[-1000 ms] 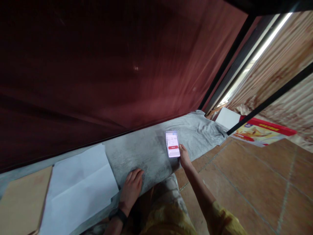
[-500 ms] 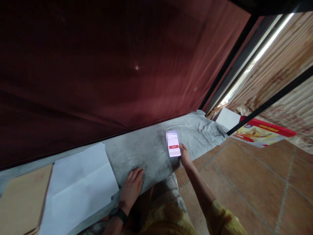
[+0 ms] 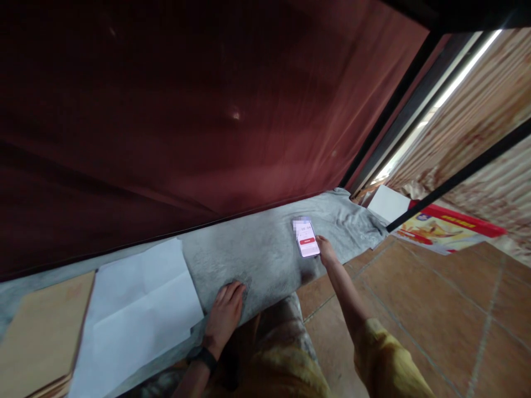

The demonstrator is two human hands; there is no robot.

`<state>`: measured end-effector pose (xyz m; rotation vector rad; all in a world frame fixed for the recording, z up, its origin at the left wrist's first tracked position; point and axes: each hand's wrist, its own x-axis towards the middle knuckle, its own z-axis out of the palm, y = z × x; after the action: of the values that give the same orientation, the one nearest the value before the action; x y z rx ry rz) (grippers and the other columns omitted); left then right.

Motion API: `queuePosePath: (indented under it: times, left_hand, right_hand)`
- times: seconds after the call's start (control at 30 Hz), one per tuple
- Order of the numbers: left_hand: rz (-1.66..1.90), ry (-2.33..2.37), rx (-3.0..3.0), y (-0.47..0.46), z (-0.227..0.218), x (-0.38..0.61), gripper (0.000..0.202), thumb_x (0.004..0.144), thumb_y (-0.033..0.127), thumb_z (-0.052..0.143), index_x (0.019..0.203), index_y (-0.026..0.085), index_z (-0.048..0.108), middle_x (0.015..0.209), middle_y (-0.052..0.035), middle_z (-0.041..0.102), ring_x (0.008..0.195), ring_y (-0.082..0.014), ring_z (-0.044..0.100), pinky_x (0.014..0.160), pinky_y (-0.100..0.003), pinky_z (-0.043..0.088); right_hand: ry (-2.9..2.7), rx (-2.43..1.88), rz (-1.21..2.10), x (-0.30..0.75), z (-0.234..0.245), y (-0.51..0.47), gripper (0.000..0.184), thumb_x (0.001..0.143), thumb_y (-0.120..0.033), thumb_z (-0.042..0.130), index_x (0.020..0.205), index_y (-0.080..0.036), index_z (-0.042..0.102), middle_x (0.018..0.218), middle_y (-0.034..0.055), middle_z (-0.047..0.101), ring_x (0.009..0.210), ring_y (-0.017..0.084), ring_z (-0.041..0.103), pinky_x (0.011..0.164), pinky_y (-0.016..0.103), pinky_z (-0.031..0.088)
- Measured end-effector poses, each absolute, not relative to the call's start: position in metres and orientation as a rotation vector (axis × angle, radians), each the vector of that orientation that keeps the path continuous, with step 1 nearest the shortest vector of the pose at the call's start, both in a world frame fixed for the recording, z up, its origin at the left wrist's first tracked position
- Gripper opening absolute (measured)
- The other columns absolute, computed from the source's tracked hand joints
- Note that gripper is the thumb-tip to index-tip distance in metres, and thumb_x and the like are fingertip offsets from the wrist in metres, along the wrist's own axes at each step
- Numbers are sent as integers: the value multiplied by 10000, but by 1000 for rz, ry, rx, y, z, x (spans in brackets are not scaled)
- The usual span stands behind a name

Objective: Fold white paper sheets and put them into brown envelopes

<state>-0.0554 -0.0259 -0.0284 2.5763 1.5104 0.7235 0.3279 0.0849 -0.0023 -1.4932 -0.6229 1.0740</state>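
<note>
My right hand reaches out to the phone. The phone lies flat on the grey cloth, with its lit screen facing up. My fingers touch its near corner, but I cannot tell if they hold it or just rest on it. My left hand lies flat on the same cloth with its fingers open, just beside a big white paper. A red curtain hangs behind the cloth.
</note>
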Motion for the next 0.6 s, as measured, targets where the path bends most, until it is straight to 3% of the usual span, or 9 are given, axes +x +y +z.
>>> queuePosePath:
  times: [0.2, 0.33, 0.6]
  left_hand:
    - [691, 1520, 2560, -27, -27, -54, 335, 942, 163, 461, 1198, 210, 671, 1234, -68, 681, 1122, -223, 628, 1005, -412, 535]
    - [686, 1542, 2551, -29, -26, -52, 351, 943, 149, 454, 1219, 213, 661, 1257, -64, 674, 1141, -221, 629, 1007, -413, 538]
    - [740, 1570, 2558, -57, -13, -70, 327, 972, 198, 466, 1242, 238, 645, 1317, -63, 653, 1169, -226, 629, 1004, -432, 533]
  right_hand:
    - [-674, -1540, 1132, 336, -8, 89, 237, 768, -402, 641, 675, -185, 625, 556, 31, 675, 538, 195, 656, 492, 256, 474]
    - [-728, -1551, 1152, 337, -7, 89, 228, 762, -390, 634, 660, -186, 629, 595, 67, 703, 621, 236, 702, 566, 304, 536]
    - [-905, -1671, 1024, 342, -6, 83, 294, 752, -446, 626, 757, -162, 704, 665, 77, 733, 667, 251, 712, 631, 338, 565]
